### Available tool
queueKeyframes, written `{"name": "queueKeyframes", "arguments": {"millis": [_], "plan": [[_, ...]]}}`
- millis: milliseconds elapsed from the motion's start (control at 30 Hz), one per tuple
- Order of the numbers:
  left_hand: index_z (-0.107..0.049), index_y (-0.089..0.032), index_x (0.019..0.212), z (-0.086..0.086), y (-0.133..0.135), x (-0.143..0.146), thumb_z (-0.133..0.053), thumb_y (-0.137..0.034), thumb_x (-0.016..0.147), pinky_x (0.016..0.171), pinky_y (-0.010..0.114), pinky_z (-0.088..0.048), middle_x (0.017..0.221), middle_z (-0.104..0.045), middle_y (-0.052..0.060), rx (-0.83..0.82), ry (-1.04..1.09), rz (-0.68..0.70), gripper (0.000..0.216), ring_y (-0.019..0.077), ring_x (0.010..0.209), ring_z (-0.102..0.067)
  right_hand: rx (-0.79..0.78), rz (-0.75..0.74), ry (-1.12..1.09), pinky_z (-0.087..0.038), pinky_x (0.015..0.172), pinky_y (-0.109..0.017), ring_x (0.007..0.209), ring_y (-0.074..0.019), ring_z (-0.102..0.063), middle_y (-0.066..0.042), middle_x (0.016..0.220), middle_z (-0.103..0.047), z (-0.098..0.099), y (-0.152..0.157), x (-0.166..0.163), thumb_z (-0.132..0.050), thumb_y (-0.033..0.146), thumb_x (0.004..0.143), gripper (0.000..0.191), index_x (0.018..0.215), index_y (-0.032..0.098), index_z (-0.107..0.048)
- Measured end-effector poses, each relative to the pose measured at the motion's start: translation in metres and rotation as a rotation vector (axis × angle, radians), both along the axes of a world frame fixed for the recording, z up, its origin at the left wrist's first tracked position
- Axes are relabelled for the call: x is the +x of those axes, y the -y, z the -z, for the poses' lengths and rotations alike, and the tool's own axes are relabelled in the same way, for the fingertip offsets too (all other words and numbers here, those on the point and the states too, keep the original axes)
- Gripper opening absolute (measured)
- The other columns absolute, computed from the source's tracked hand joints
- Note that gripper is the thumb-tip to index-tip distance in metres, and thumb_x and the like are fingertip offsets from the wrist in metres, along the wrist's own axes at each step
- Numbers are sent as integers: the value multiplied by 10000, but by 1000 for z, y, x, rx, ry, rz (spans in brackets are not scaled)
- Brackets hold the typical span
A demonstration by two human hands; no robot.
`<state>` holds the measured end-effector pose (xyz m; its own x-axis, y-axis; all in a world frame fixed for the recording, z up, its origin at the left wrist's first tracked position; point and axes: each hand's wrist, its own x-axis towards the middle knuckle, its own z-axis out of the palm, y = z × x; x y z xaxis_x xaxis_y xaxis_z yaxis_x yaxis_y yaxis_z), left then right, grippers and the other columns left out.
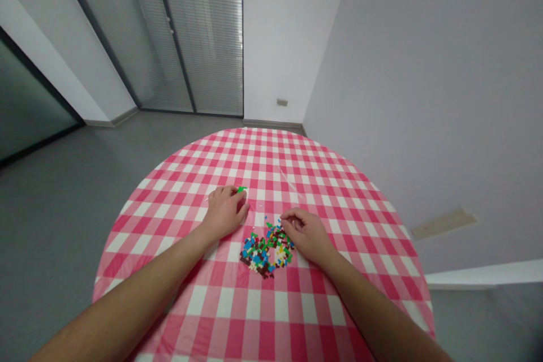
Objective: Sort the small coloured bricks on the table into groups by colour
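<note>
A heap of tiny coloured building pieces (265, 249), green, blue, brown, red and white, lies on a round table with a red-and-white checked cloth (271, 169). My left hand (224, 209) rests on the cloth just left of the heap, fingers closed on a small green piece (241, 188) at its fingertips. My right hand (306, 233) sits at the heap's right edge with its fingers curled down and pinched among the pieces; what they hold is too small to make out.
A grey wall (424, 68) stands close behind the table on the right. Grey floor (85, 164) lies to the left, with glass doors and blinds (190, 34) at the back.
</note>
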<state>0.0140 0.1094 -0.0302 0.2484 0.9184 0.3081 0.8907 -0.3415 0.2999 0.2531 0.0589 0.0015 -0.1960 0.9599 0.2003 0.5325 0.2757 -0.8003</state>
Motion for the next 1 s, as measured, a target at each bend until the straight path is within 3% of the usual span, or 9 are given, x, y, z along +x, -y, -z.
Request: {"name": "queueKeyframes", "arguments": {"millis": [200,400,633,767,1000], "plan": [[-675,-247,1130,-1,0,0,-535,-397,914,917,545,-378,1134,-610,132,2,-37,3,298,361,1076,-506,9,-13,23,-400,530,-251,550,-139,-531,-5,629,-627,3,-1,1,-567,236,828,120,830,190,-677],[-694,-242,1065,-2,0,-1,-580,-343,893,927,528,-387,1138,-611,114,17,29,34,229,339,1084,-518,27,-58,141,-447,609,-275,670,-166,-615,-54,786,-716,5,-6,7,-579,213,828,161,892,187,-725],[-701,-246,1002,-15,13,-1,-581,-214,887,921,434,-426,1051,-638,55,-51,143,365,169,251,1023,-547,-17,-319,365,-453,635,-278,716,-176,-644,-46,833,-742,-15,-4,27,-575,166,821,203,897,219,-755],[-712,-229,927,-23,21,0,-575,-103,843,879,392,-440,932,-646,37,-138,162,532,204,214,935,-562,-69,-326,490,-474,690,-287,776,-189,-669,-58,877,-757,-21,-3,35,-585,134,783,223,899,200,-764],[-721,-224,927,-21,21,0,-548,-50,817,854,377,-446,941,-654,39,-218,163,588,269,210,933,-559,-112,-314,527,-481,708,-287,803,-195,-677,-63,924,-764,-17,-5,36,-572,114,777,279,952,201,-771]]}}
